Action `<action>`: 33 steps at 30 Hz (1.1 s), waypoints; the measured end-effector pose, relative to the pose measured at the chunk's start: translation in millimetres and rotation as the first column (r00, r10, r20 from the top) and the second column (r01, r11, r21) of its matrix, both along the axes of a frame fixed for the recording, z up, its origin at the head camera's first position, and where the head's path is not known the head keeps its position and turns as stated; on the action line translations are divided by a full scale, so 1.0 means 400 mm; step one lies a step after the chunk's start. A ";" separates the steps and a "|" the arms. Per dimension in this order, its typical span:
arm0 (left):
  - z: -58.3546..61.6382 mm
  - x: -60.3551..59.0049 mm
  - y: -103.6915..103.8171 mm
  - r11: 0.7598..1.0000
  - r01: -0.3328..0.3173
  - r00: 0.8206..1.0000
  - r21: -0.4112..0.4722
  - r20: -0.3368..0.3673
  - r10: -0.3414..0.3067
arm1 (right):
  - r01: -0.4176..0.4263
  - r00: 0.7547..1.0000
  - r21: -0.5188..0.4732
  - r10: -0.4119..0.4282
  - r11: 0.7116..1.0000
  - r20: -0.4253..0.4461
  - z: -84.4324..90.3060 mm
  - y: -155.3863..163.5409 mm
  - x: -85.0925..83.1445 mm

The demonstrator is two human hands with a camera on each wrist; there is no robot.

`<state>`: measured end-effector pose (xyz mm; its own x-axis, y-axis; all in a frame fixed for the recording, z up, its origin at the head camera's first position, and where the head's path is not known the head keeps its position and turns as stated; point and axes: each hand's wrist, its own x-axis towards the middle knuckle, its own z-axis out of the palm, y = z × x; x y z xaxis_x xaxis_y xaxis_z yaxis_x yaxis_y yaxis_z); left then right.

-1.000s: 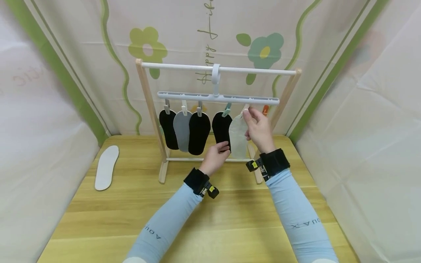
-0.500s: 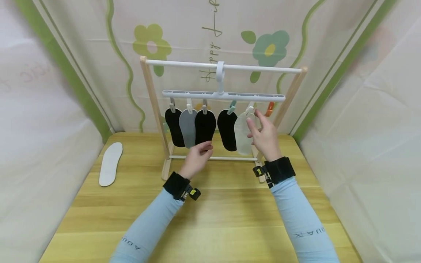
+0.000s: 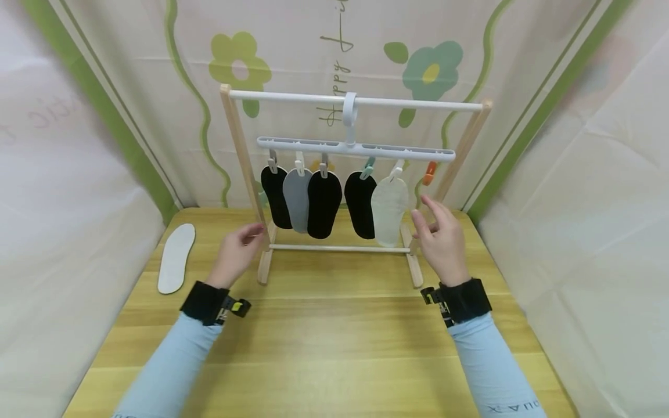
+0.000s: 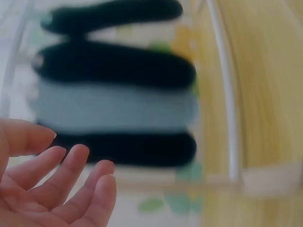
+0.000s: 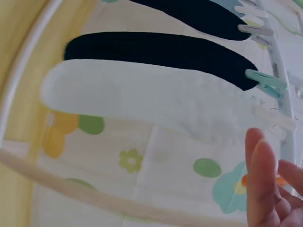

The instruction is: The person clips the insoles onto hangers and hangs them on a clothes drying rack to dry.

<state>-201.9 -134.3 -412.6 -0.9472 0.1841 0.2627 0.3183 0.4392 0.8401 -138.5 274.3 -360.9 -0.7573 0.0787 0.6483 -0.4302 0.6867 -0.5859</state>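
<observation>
Head view: left hand (image 3: 237, 249) and right hand (image 3: 441, 238), both empty with relaxed fingers, flank the rack (image 3: 243, 174). A careless brush could plausibly unclip the white insole (image 3: 389, 210).

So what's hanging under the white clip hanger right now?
Under the clip hanger hang five insoles: black, grey, black, black, white. An orange clip is empty. The overlapping insoles partly cover each other.
</observation>
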 end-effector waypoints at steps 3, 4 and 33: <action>-0.006 -0.001 -0.075 0.998 -0.061 0.998 -0.030 0.017 0.061 | 0.016 1.000 0.010 -0.016 1.000 -0.003 -0.025 0.010 0.019; -0.009 0.000 -0.094 0.996 -0.084 0.996 -0.042 0.018 0.085 | 0.020 1.000 0.015 -0.020 1.000 0.000 -0.034 0.017 0.023; -0.123 -0.041 -0.407 0.904 -0.383 0.891 -0.193 0.181 0.416 | 0.090 0.987 0.034 -0.093 0.995 0.132 -0.145 0.126 0.050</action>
<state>-218.2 -297.2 -461.8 -0.9785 -0.2008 0.0465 -0.0891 0.6155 0.7831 -118.4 324.7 -418.8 -0.8275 0.1346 0.5451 -0.2843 0.7367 -0.6135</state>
